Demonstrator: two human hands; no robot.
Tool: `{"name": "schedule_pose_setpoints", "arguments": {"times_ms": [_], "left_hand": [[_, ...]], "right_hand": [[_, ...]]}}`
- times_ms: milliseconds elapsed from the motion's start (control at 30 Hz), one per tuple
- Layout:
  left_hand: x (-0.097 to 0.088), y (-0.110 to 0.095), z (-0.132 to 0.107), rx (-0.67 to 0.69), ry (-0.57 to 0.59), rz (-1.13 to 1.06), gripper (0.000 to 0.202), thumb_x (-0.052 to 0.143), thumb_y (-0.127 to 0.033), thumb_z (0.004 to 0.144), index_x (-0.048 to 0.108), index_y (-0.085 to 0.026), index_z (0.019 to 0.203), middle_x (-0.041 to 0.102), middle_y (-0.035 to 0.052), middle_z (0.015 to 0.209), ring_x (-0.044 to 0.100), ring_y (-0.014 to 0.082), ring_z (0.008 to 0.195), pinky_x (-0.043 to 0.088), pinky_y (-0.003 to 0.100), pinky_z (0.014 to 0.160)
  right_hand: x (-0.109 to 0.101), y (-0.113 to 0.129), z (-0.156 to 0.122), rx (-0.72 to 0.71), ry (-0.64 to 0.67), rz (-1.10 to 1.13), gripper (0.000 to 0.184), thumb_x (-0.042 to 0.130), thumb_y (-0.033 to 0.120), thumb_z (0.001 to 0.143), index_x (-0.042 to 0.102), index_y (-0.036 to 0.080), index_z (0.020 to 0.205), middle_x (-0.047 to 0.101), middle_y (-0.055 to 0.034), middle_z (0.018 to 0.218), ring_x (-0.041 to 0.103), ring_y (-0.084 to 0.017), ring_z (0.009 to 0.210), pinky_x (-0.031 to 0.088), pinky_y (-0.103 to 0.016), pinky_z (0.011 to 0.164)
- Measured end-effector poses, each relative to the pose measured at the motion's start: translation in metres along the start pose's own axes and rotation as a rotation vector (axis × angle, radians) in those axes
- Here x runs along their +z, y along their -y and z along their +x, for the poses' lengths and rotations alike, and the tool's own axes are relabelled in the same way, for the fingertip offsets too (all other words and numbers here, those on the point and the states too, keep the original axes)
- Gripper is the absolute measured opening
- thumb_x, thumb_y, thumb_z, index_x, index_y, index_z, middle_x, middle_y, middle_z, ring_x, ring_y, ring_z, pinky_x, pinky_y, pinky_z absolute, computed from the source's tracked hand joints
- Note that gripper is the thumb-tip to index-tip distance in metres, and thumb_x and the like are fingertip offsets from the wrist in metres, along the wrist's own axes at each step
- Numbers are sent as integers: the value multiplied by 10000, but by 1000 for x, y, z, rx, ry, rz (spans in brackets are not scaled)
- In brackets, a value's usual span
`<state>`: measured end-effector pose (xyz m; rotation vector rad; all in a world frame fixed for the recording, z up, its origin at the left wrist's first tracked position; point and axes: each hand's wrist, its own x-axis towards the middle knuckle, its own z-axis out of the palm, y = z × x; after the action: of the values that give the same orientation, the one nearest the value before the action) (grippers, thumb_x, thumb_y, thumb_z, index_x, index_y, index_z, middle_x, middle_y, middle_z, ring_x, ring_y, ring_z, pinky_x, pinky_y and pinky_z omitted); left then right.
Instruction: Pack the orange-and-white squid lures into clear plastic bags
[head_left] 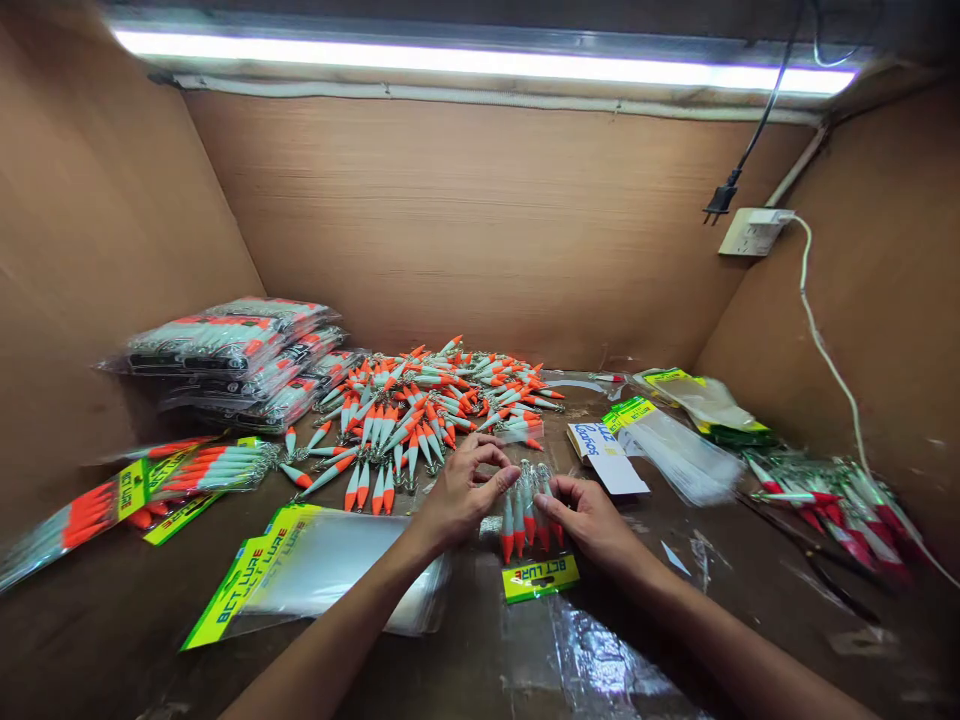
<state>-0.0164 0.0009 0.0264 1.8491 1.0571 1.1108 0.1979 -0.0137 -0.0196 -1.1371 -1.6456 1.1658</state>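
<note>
In front of me lies a clear bag of fishing lures [531, 520], with several orange and white lures side by side and their hooks pointing away from me. Its yellow-green header [540, 578] faces me. My left hand [471, 492] is at the bag's far left corner, thumb and forefinger closed together on its edge. My right hand [583, 512] pinches the right side near the hooks, its other fingers curled under. A clear strip of plastic [520, 432] shows just past the hooks. Beyond it spreads a heap of loose orange and white lures [427, 405].
Flat bags with yellow headers [345, 560] lie at my left, near filled bags [135, 490] and stacked packs [232, 350]. At right are more bags [675, 450], a white card box [611, 460] and red-white lures [832, 505]. A plug [721, 200] hangs above.
</note>
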Motion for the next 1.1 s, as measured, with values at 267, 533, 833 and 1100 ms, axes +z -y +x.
{"name": "schedule_pose_setpoints", "arguments": {"times_ms": [267,533,833,1100], "left_hand": [[0,-6,-6,136,45,136,109,687,-311,868,773,-245,875,564,80,1161,561,249,1123,498,354,901],[0,-1,-1,15,42,-111,161,672,-347,880,715,-193,872,544,84,1115,583,229,1053,514,320,838],[20,17,-7,-450,-3,-445,881,869,-428,669,398,-218,1383,588,112,1152,656,180,836,504,269,670],[30,19,-11,-289,132,-484,438,800,-428,752,701,-97,1021,696,86,895,641,183,760,491,279,710]], "right_hand": [[1,-1,2,-14,0,-84,399,612,522,892,590,173,701,560,22,631,484,-131,591,371,-235,551],[2,-2,1,2,21,-25,393,606,540,895,613,176,747,609,2,678,522,-145,609,402,-244,560],[0,6,1,-18,-60,112,415,630,596,854,665,183,834,642,-21,728,574,-189,668,481,-299,635],[1,6,1,-48,-42,156,365,641,523,885,654,164,820,650,-17,786,582,-173,722,478,-275,690]]}}
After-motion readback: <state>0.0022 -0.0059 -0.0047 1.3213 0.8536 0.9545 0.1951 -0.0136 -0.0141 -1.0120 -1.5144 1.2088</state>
